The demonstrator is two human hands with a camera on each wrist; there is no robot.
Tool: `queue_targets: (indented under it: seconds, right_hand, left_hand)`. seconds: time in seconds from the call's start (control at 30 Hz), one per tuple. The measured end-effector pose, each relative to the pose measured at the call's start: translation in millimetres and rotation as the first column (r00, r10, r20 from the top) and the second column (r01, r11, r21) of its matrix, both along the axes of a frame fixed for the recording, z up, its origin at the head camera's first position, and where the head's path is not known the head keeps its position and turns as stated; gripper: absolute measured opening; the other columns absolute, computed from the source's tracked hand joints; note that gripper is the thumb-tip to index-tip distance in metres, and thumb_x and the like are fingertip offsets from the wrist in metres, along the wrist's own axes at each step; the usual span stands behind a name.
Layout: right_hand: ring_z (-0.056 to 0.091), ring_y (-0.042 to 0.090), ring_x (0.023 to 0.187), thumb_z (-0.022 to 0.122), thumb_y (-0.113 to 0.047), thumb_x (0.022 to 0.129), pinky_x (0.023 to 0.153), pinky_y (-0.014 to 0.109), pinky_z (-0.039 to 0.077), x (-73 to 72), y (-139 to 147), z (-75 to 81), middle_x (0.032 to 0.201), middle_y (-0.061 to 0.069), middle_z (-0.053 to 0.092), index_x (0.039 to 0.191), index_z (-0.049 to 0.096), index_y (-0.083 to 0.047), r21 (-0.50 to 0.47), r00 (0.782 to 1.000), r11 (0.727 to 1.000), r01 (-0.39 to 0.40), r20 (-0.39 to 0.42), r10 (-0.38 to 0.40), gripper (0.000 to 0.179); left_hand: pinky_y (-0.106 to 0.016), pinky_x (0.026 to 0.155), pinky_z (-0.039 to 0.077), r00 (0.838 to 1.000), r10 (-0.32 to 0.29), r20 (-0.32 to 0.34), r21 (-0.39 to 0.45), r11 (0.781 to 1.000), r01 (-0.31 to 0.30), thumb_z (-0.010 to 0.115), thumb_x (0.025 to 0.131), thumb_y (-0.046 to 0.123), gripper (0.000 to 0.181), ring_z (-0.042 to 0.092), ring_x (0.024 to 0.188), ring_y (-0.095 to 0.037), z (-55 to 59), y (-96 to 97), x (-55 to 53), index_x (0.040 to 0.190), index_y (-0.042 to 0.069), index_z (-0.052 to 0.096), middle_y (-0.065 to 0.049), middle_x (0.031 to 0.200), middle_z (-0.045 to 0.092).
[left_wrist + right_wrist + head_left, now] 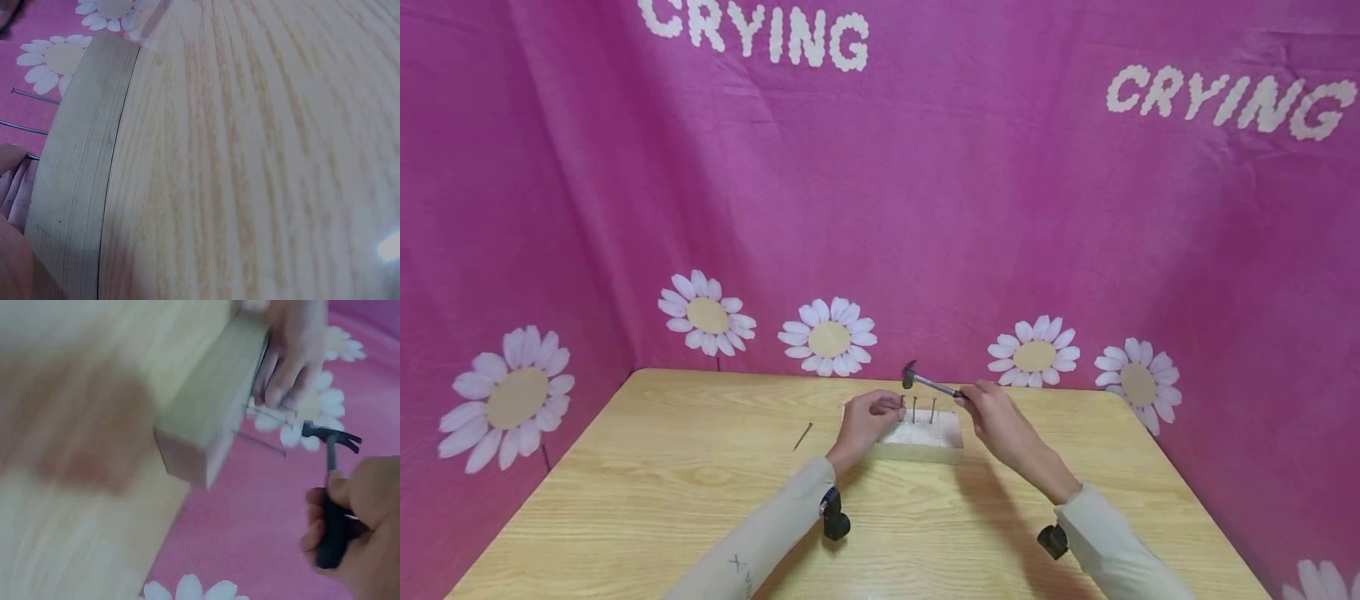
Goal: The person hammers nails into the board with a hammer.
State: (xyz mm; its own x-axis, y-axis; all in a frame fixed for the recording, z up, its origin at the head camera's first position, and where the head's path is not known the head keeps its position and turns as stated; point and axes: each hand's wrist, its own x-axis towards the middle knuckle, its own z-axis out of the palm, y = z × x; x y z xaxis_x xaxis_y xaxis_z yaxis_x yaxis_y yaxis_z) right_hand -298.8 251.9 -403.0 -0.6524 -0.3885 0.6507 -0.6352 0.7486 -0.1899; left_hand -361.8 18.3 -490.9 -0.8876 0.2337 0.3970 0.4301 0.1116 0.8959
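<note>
A pale wooden block (pixel 917 454) lies on the table, with two nails standing upright in its top, a middle nail (pixel 914 409) and a right nail (pixel 933 411). At the block's left part my left hand (pixel 867 423) pinches a third nail (pixel 33 157) between thumb and fingers; its tip is hard to make out. My right hand (pixel 1003 421) grips a small claw hammer (pixel 934 385) by its black handle (pixel 333 531). The hammer head (pixel 322 432) is raised above the nails, apart from them.
One loose nail (pixel 802 436) lies on the wood-grain table (pixel 700 492), left of the block. Behind the table hangs a pink cloth (pixel 925 208) with daisies and lettering, which also runs along both sides.
</note>
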Motion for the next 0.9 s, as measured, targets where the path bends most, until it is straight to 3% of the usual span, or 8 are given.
queue_targets:
  seconds: [0.2, 0.37, 0.43, 0.53, 0.63, 0.73, 0.8, 0.9]
  right_hand:
    - [0.056, 0.016, 0.069, 0.065, 0.005, 0.099, 0.056, 0.027, 0.047, -1.3, -2.7, -1.5, 0.078, 0.012, 0.065, 0.097, 0.071, 0.006, -0.228, 0.999, 0.973, 0.022, -0.032, -0.03, 0.006]
    - [0.049, 0.012, 0.066, 0.065, 0.009, 0.098, 0.056, 0.026, 0.046, -1.4, -0.9, -9.3, 0.07, 0.006, 0.057, 0.085, 0.066, 0.003, -0.035, 0.996, 0.998, 0.047, 0.072, -0.044, 0.014]
    - [0.05, 0.013, 0.067, 0.065, 0.008, 0.098, 0.058, 0.029, 0.047, -1.3, 1.3, -10.2, 0.071, 0.006, 0.056, 0.085, 0.066, 0.002, -0.032, 0.995, 0.997, 0.076, 0.071, -0.074, 0.014]
    - [0.053, 0.015, 0.068, 0.064, 0.004, 0.101, 0.058, 0.029, 0.048, -0.8, 4.6, -6.7, 0.075, 0.01, 0.063, 0.088, 0.067, 0.001, -0.161, 0.991, 0.981, 0.105, 0.097, -0.09, 0.014]
    - [0.056, 0.017, 0.069, 0.06, -0.002, 0.105, 0.058, 0.025, 0.048, 0.2, 7.4, -2.8, 0.079, 0.011, 0.067, 0.093, 0.07, 0.003, -0.295, 0.972, 0.948, 0.119, 0.228, -0.051, 0.016]
    - [0.058, 0.012, 0.068, 0.055, -0.005, 0.108, 0.056, 0.02, 0.048, 1.2, 10.6, -0.3, 0.081, 0.009, 0.068, 0.104, 0.071, 0.01, -0.439, 0.901, 0.885, 0.155, 0.431, 0.056, 0.022]
    - [0.058, 0.008, 0.072, 0.051, -0.006, 0.11, 0.06, 0.018, 0.05, 1.5, 13.2, 0.2, 0.084, 0.005, 0.068, 0.116, 0.066, 0.016, -0.543, 0.814, 0.818, 0.192, 0.553, 0.176, 0.027]
    - [0.059, 0.004, 0.079, 0.045, -0.009, 0.113, 0.067, 0.017, 0.053, 1.9, 16.1, 1.7, 0.093, 0.001, 0.068, 0.133, 0.053, 0.022, -0.681, 0.655, 0.686, 0.255, 0.644, 0.396, 0.038]
  left_hand:
    - [-0.023, 0.084, 0.06, 1.0, 0.002, 0.0, 0.005, 1.0, -0.002, 0.076, 0.094, 0.003, 0.02, 0.074, 0.095, -0.027, -2.0, 1.5, -1.3, 0.112, -0.006, 0.074, -0.017, 0.103, 0.078]
    - [-0.024, 0.085, 0.06, 1.0, 0.014, 0.015, 0.007, 1.0, -0.014, 0.076, 0.095, 0.005, 0.021, 0.074, 0.095, -0.023, -0.6, 1.7, -1.0, 0.113, -0.006, 0.074, -0.016, 0.104, 0.078]
    - [-0.024, 0.086, 0.06, 1.0, 0.011, 0.029, 0.001, 1.0, -0.011, 0.075, 0.096, 0.005, 0.022, 0.074, 0.096, -0.023, 0.8, 1.2, 0.7, 0.115, -0.006, 0.074, -0.016, 0.105, 0.078]
    - [-0.028, 0.088, 0.061, 0.999, 0.008, 0.043, -0.006, 1.0, -0.008, 0.075, 0.096, 0.005, 0.023, 0.074, 0.098, -0.025, 2.7, -0.9, 3.8, 0.116, -0.006, 0.073, -0.016, 0.106, 0.078]
    - [-0.031, 0.09, 0.061, 0.998, 0.006, 0.061, 0.005, 1.0, -0.007, 0.075, 0.096, 0.003, 0.023, 0.073, 0.1, -0.029, 3.3, -3.7, 5.7, 0.116, -0.007, 0.073, -0.018, 0.107, 0.077]
    - [-0.034, 0.092, 0.061, 0.994, -0.032, 0.105, 0.04, 0.999, 0.028, 0.075, 0.096, 0.004, 0.025, 0.072, 0.104, -0.033, 6.2, -6.3, 6.3, 0.118, -0.007, 0.072, -0.021, 0.111, 0.076]
    - [-0.034, 0.093, 0.061, 0.988, -0.07, 0.139, 0.061, 0.996, 0.062, 0.074, 0.096, 0.004, 0.027, 0.072, 0.108, -0.036, 10.0, -8.1, 6.2, 0.121, -0.007, 0.071, -0.023, 0.116, 0.074]
    - [-0.034, 0.092, 0.061, 0.984, -0.09, 0.156, 0.083, 0.994, 0.078, 0.073, 0.097, 0.003, 0.029, 0.071, 0.11, -0.037, 17.5, -12.8, 5.7, 0.124, -0.008, 0.069, -0.026, 0.119, 0.072]
